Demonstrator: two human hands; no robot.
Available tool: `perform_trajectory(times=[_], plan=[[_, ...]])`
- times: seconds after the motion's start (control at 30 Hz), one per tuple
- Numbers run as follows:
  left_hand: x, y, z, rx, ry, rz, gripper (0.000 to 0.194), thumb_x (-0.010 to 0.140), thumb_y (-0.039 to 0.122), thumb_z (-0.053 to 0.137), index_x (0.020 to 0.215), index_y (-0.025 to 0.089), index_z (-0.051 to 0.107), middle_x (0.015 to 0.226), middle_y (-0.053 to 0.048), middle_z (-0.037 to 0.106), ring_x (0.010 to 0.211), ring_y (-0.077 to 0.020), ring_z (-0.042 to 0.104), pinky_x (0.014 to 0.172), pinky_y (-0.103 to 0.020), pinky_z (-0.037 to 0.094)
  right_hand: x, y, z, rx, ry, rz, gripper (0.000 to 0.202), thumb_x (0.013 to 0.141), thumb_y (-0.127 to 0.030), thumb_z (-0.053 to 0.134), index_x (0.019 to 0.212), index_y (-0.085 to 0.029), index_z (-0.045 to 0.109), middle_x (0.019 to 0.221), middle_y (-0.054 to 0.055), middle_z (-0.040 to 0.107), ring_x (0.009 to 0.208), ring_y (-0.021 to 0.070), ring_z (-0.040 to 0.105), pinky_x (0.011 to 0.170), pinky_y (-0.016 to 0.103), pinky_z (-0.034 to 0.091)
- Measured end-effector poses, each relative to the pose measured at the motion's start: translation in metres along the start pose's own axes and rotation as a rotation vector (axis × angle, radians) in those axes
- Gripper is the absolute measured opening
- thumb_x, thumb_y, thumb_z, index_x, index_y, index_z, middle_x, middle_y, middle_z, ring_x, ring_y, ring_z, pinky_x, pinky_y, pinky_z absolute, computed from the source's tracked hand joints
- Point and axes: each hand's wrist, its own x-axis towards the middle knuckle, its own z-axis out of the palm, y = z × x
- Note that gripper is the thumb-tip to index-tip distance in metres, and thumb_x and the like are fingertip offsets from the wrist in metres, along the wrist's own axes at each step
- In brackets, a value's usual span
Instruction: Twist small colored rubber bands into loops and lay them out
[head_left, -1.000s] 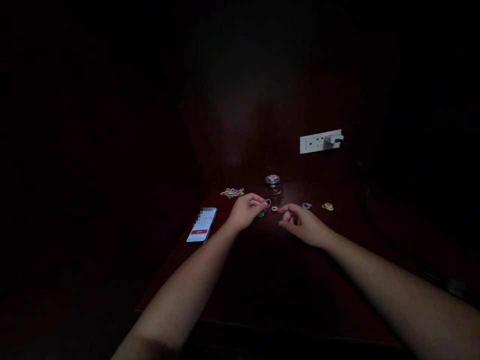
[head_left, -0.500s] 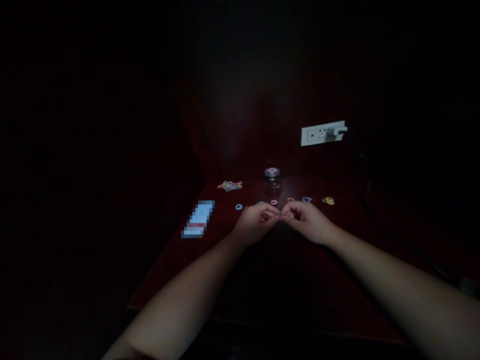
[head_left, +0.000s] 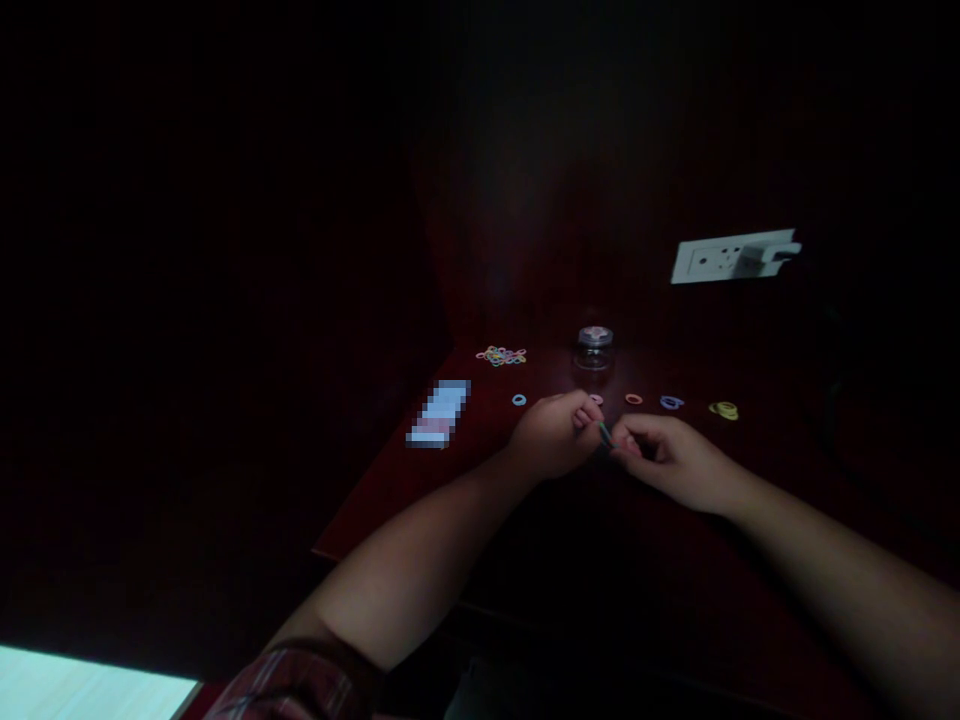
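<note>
A small green hair tie [head_left: 606,435] is stretched between my two hands over the dark red table. My left hand [head_left: 559,432] pinches its upper left end, with the fingers curled. The lower right end is between the thumb and fingertips of my right hand [head_left: 671,458]. Beyond the hands lies a row of small bands: a blue band [head_left: 519,400], a pink band [head_left: 596,400] partly behind my left hand, an orange-red band [head_left: 634,399], purple bands [head_left: 672,402] and yellow bands [head_left: 724,410].
A mixed pile of coloured bands [head_left: 502,356] lies at the back left. Behind the row stands a clear lidded jar [head_left: 595,350]. A phone-like pixelated rectangle [head_left: 439,413] lies near the left edge. A wall socket [head_left: 733,257] holds a white plug.
The view has shifted, so the scene sits further right. My fingertips have moved apart, and the green hair tie now shows stretched between them.
</note>
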Motion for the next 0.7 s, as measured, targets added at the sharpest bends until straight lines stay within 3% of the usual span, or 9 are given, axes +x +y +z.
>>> perform_trajectory(times=[0.1,0.23,0.4,0.6,0.7], plan=[[0.001,0.001,-0.001,0.068,0.074,0.021,0.012,0.075,0.012,0.053,0.083,0.017,0.06,0.082,-0.001,0.067,0.073,-0.0104,0.059,0.068,-0.021,0.047,-0.003,-0.006,0.001,0.012,-0.015,-0.02,0.026,0.079,-0.036,0.057,0.064,-0.019,0.045,0.062,-0.002,0.042,0.058,0.0109,0.037,0.052,0.024,0.032],[0.002,0.003,-0.001,0.04,0.074,-0.011,0.009,0.074,0.014,0.055,0.082,0.017,0.059,0.079,0.0,0.066,0.068,-0.0095,0.059,0.064,-0.02,0.046,-0.003,-0.006,0.002,0.099,0.009,-0.03,0.027,0.078,-0.037,0.06,0.063,-0.018,0.048,0.058,-0.005,0.036,0.054,0.0091,0.033,0.051,0.024,0.029],[0.002,0.005,-0.003,0.035,0.081,-0.026,0.006,0.071,0.014,0.058,0.075,0.018,0.058,0.065,0.004,0.06,0.059,-0.0075,0.055,0.06,-0.019,0.043,0.001,-0.003,0.009,0.376,0.013,0.091,0.028,0.073,-0.043,0.067,0.072,-0.016,0.058,0.05,-0.009,0.031,0.045,0.0056,0.025,0.044,0.022,0.018],[0.003,0.005,-0.012,0.153,0.209,-0.044,0.006,0.069,0.018,0.061,0.069,0.019,0.055,0.061,0.004,0.056,0.057,-0.0086,0.051,0.056,-0.02,0.038,0.001,-0.008,0.017,0.751,-0.125,0.17,0.031,0.071,-0.039,0.071,0.085,-0.017,0.056,0.048,-0.01,0.04,0.036,0.0029,0.022,0.039,0.021,0.013],[0.004,0.006,-0.015,0.21,0.225,-0.004,0.008,0.068,0.013,0.058,0.071,0.02,0.055,0.065,0.003,0.057,0.061,-0.0104,0.052,0.058,-0.022,0.039,-0.001,-0.009,0.018,0.802,-0.205,0.18,0.028,0.074,-0.038,0.07,0.076,-0.017,0.052,0.044,-0.011,0.037,0.034,0.0027,0.022,0.039,0.021,0.013]])
